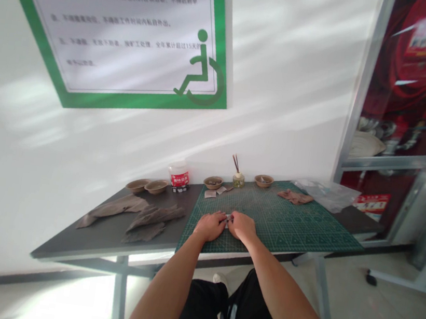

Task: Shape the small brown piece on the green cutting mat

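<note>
Near the front of the green cutting mat (287, 219), my left hand (210, 225) and my right hand (243, 227) meet with fingertips close together. Between them is a small pale grey piece (228, 218) with a dark spot; its kind is too small to make out. The fingers of both hands are closed on it from either side and cover most of it. Beyond my left hand lie small light squares (210, 194), which look like paper or sandpaper. Behind these stands a brown bowl (213, 182) with small bits in it.
At the back are a reed-diffuser bottle (238, 179), another bowl (264, 180), a red-labelled jar (180, 177) and two bowls (156, 187). Grey-brown cloths (156, 220) lie left, a brownish cloth (295, 196) and plastic bag (326, 194) right. The table (68, 242) stands against the wall.
</note>
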### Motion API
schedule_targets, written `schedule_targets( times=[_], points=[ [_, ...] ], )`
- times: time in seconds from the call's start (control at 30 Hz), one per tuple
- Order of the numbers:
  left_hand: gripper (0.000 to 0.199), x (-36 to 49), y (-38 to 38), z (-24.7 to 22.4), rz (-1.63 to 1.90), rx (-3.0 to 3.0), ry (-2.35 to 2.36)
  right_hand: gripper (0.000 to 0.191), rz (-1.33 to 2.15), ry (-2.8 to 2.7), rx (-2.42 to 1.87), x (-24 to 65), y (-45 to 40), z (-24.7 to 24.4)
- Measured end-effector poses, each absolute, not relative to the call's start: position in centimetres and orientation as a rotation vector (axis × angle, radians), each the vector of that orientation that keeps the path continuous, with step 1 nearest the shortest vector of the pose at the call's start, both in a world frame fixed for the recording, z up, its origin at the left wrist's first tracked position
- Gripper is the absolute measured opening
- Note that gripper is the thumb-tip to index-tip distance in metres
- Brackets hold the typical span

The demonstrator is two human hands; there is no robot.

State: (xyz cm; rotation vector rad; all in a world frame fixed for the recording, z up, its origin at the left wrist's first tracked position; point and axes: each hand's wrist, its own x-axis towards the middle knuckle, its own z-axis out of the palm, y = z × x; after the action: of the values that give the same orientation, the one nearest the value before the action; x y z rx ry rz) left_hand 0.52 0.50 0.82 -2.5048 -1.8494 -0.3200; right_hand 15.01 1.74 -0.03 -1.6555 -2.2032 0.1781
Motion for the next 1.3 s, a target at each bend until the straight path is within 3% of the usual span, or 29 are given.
schedule_targets(
  times=[1.3],
  points=[
    [0.038,0.13,1.08,0.16,-0.338,-2.510,-1.787,0.036,0.116,-2.155,-1.638,15.02,2.45,-0.85]
  ],
)
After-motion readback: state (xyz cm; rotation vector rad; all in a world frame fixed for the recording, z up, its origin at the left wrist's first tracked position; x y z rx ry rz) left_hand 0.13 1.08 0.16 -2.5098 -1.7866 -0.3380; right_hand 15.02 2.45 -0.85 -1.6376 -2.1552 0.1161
